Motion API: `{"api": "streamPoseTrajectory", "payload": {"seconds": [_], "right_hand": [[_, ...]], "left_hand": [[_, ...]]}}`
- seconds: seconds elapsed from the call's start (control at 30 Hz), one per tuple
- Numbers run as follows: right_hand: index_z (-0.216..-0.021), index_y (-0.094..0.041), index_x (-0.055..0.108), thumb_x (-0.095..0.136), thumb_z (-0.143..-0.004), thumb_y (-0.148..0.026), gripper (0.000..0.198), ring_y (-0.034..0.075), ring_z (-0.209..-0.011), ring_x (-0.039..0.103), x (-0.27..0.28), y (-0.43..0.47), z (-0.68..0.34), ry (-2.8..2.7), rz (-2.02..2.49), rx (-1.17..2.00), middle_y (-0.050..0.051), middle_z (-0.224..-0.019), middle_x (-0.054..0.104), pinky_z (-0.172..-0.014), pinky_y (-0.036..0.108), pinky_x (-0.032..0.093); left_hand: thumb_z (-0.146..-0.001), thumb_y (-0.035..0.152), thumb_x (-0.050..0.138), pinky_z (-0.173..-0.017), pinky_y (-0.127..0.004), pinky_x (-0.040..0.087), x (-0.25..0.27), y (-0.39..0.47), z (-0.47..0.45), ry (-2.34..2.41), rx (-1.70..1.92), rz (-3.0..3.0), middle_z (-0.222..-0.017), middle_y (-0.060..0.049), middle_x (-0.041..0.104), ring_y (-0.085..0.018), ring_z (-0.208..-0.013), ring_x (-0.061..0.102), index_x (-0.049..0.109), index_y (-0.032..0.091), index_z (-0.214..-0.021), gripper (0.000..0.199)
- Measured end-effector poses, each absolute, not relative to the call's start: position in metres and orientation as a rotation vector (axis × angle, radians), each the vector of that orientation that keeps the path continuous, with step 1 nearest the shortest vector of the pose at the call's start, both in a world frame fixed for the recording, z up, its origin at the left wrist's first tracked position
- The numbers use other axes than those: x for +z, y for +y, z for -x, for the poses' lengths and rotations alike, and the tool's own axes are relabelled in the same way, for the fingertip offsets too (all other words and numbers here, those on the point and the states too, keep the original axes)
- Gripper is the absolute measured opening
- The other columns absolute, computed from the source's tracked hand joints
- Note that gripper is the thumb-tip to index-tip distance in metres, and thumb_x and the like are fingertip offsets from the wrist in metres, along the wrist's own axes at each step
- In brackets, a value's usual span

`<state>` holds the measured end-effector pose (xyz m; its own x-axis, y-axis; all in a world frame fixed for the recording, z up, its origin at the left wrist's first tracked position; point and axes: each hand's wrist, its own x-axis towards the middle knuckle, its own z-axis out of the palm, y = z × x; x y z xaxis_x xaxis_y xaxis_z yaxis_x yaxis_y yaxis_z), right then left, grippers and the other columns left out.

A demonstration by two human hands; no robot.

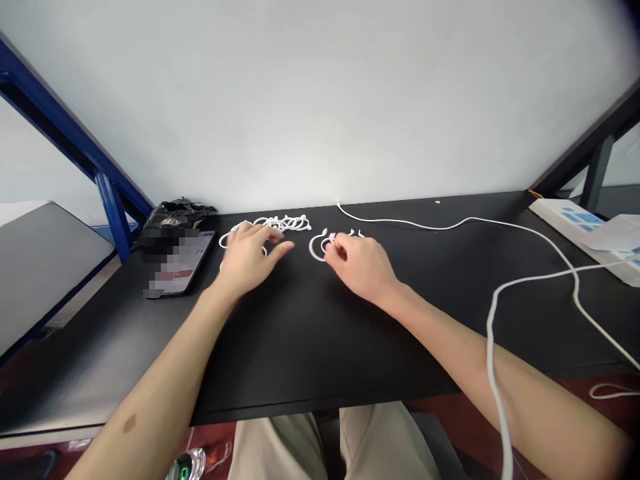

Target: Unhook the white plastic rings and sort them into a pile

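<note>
White open rings with small ball-like ends (287, 223) lie in a pile at the back of the black table, near the wall. My left hand (247, 257) is spread over further white rings at the pile's left, thumb apart, and partly covers them. Thumb and fingers of my right hand (363, 263) are pinched together at a white ring (316, 248), whose curve shows left of the fingertips. More white ball-like ends poke out behind that hand. How many rings lie under it is hidden.
A phone (187, 267) lies at the left, before a crumpled black plastic bag (177, 217). A white cable (425, 225) runs along the back to the right; another cable (493, 333) crosses over my right forearm. White-and-blue packaging (575, 223) lies at the right end.
</note>
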<state>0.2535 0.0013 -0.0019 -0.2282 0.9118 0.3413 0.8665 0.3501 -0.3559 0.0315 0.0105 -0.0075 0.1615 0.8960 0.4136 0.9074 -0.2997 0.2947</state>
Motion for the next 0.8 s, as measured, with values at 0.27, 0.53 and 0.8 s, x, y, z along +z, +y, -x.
{"api": "streamPoseTrajectory", "payload": {"seconds": [0.27, 0.53, 0.8], "right_hand": [[-0.090, -0.018, 0.065, 0.043, -0.095, -0.047, 0.037, 0.026, -0.074, 0.067, 0.007, 0.020, -0.277, -2.062, 2.014, -0.002, 0.010, -0.084, 0.070, -0.059, 0.032, 0.038], [-0.101, -0.021, 0.065, 0.046, -0.097, -0.046, 0.032, 0.016, -0.076, 0.063, 0.000, 0.002, -0.256, -2.207, 1.478, 0.197, 0.004, -0.090, 0.070, -0.065, 0.028, 0.040], [-0.065, -0.019, 0.046, 0.050, -0.092, -0.027, 0.029, 0.009, -0.058, 0.045, -0.011, -0.008, -0.239, -2.294, 1.234, 0.308, -0.002, -0.063, 0.055, -0.055, 0.023, 0.028]], "left_hand": [[-0.082, 0.038, 0.056, -0.085, -0.054, 0.037, -0.005, 0.010, 0.004, -2.116, -0.336, 2.097, -0.080, -0.011, 0.072, -0.039, -0.098, 0.056, 0.065, 0.022, -0.079, 0.018], [-0.087, 0.028, 0.052, -0.084, -0.044, 0.034, -0.006, 0.001, -0.032, -1.717, -0.703, 2.285, -0.085, -0.005, 0.072, -0.028, -0.092, 0.056, 0.062, 0.023, -0.085, 0.011], [-0.080, 0.028, 0.066, -0.088, -0.041, 0.036, -0.005, -0.005, -0.058, -1.696, -0.909, 2.495, -0.077, 0.001, 0.065, -0.021, -0.083, 0.053, 0.054, 0.022, -0.072, 0.015]]}}
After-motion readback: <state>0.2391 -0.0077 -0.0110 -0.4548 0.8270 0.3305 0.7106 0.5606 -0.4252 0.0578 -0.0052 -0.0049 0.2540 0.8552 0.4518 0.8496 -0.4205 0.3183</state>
